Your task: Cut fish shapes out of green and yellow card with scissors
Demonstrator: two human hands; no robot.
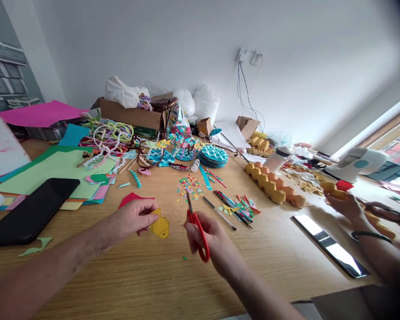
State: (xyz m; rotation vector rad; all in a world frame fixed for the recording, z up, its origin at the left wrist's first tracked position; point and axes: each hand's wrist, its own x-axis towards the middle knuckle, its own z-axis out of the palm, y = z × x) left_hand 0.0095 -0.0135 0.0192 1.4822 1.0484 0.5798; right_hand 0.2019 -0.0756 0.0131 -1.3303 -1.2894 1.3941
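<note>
My left hand (138, 216) pinches a yellow paper fish (160, 226), which has drawn lines and a dark eye and sits just right of the fingertips. Red paper (133, 198) lies just behind that hand. Red-handled scissors (200, 231) are in my right hand (210, 238), blades pointing up and away, a short gap to the right of the fish. The blades look closed or nearly so. Small coloured paper dots (190, 186) are scattered on the table past the scissors.
Pencils (233, 209) and paper scraps lie right of centre. A black phone (33, 209) and green paper sheets (63, 171) are at left. Blue painted cups (213, 156) stand behind. At right, another person's hands hold egg carton and scissors near a second phone (330, 244).
</note>
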